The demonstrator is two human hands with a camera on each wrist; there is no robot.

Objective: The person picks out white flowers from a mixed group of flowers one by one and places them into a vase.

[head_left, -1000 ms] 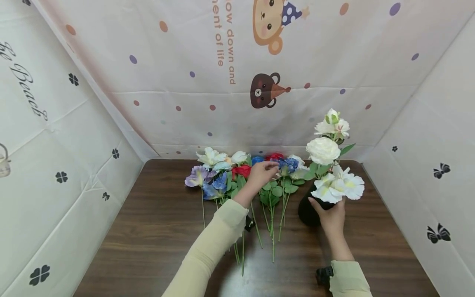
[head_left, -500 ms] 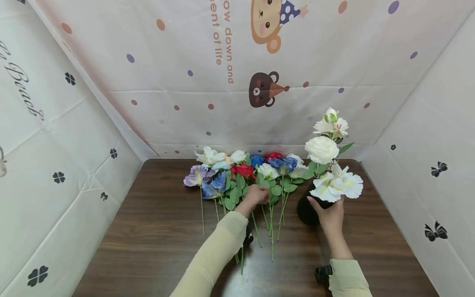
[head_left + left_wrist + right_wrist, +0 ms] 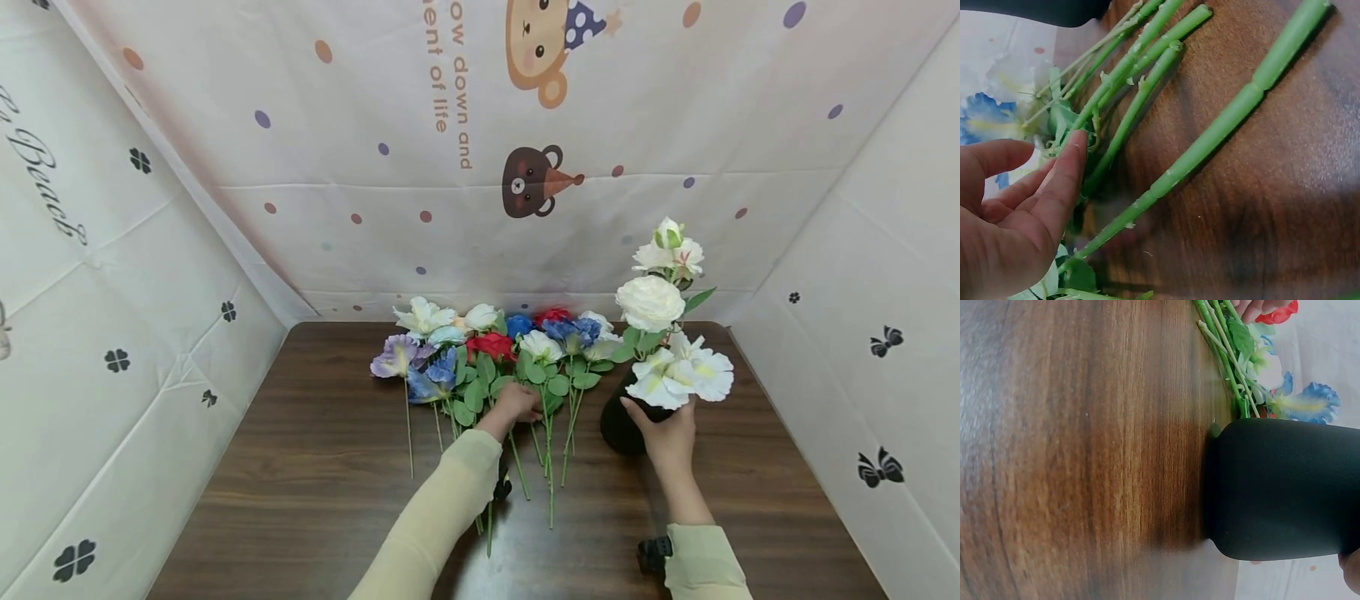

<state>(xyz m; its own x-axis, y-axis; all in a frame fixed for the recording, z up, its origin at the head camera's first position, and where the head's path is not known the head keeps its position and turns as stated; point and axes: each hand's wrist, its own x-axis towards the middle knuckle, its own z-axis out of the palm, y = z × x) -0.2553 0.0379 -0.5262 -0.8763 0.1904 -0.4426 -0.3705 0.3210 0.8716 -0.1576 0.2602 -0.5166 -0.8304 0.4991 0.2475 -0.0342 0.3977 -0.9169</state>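
My left hand [image 3: 517,402] reaches in among green flower stems below a white rose [image 3: 542,346] lying on the table. In the left wrist view its fingers are nearly straight, with the fingertips at a green stem [image 3: 1124,67] and the thumb apart from it. On the right, my right hand [image 3: 671,437] holds a black vase [image 3: 621,427] near its top. White blooms stand in this vase: a rose [image 3: 651,303], a wide-petalled flower [image 3: 686,375] low at the mouth, and smaller ones above. The right wrist view shows the vase's side, with only a fingertip of the holding hand.
Several artificial flowers lie in a row at the table's back: a purple one [image 3: 395,357], a blue one [image 3: 433,379], a red one [image 3: 491,345] and others. Their stems point towards the front of the brown wooden table [image 3: 300,500]. A printed cloth [image 3: 360,250] hangs behind.
My left hand has come down from the flower heads to the stems, uncovering the white rose, and has barely moved in the last half second. The right hand keeps its hold on the vase.
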